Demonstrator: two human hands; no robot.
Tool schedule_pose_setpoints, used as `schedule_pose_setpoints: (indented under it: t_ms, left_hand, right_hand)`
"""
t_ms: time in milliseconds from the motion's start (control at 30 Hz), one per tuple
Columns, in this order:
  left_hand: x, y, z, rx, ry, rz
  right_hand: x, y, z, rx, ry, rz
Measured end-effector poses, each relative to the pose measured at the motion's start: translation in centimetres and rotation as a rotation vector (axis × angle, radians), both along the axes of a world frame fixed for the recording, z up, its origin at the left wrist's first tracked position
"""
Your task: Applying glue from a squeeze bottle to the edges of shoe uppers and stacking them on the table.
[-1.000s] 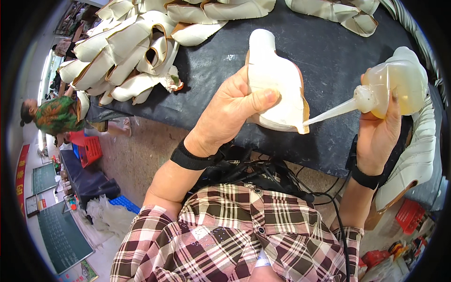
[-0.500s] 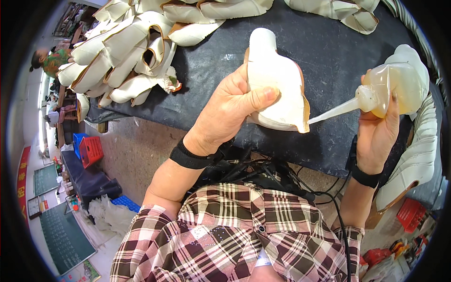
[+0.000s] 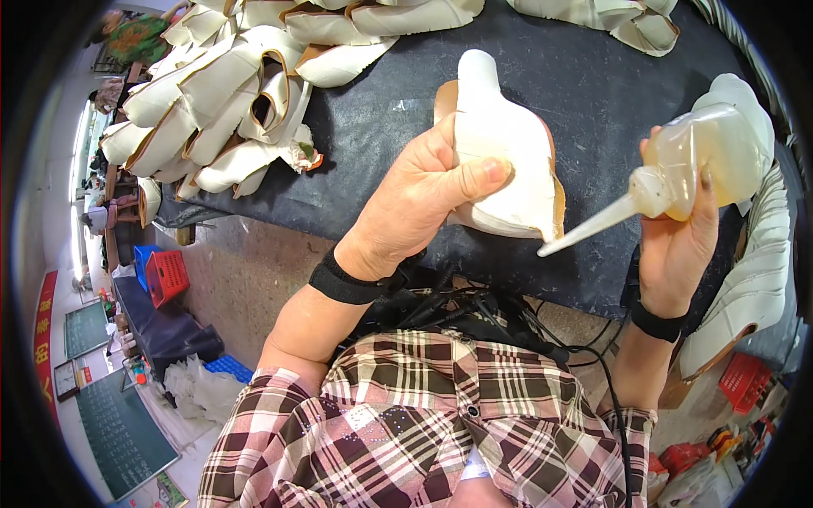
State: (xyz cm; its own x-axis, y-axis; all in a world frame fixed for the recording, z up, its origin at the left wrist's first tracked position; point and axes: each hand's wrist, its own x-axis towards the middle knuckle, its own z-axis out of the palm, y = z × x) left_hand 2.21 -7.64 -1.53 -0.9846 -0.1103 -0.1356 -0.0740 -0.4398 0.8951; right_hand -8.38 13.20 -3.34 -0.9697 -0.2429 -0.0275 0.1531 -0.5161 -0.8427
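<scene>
My left hand (image 3: 421, 189) grips a white leather shoe upper (image 3: 500, 123) with tan lining along its edges, thumb pressed on its face. The upper's narrow tongue-like end points away from me, and its pointed corner hangs at the near right. My right hand (image 3: 680, 258) is wrapped round a translucent squeeze bottle (image 3: 721, 152) with yellowish liquid in it. The bottle's long tapered nozzle (image 3: 597, 223) slants down to the left. Its tip appears just below the upper's near corner; whether they touch, I cannot tell.
A black-covered table (image 3: 373, 135) lies beneath my hands. White shoe uppers (image 3: 216, 93) are heaped at its far left, with more uppers (image 3: 631, 17) at the far right and a stacked row (image 3: 745, 271) along the right. Black cables (image 3: 584, 347) hang by my front. A person (image 3: 135, 38) stands far left.
The nozzle tip has moved slightly left and nearer to me, from beside the upper's corner to below it. The upper has shifted a little to the right in my left hand.
</scene>
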Motion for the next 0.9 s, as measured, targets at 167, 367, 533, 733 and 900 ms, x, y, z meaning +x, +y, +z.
schedule_pose_setpoints:
  t_ms: [167, 367, 533, 733, 900]
  left_hand:
    - [-1.0, 0.2, 0.0, 0.017, 0.032, -0.043]
    - [-0.3, -0.5, 1.4, 0.109, -0.040, -0.015]
    - [0.0, -0.4, 0.9, 0.289, 0.008, 0.037]
    - [2.7, -2.5, 4.6, 0.255, 0.130, 0.051]
    - [3.7, -2.6, 6.4, 0.278, 0.131, 0.080]
  right_hand:
    - [-1.6, 0.6, 0.2, 0.027, 0.043, -0.071]
    - [-0.4, 0.0, 0.5, -0.131, -0.138, 0.118]
    - [2.9, -1.8, -1.1, -0.189, -0.413, 0.221]
    - [0.4, 0.9, -3.9, -0.715, -0.617, 0.254]
    - [0.0, -0.8, -5.7, -0.398, -0.808, 0.307]
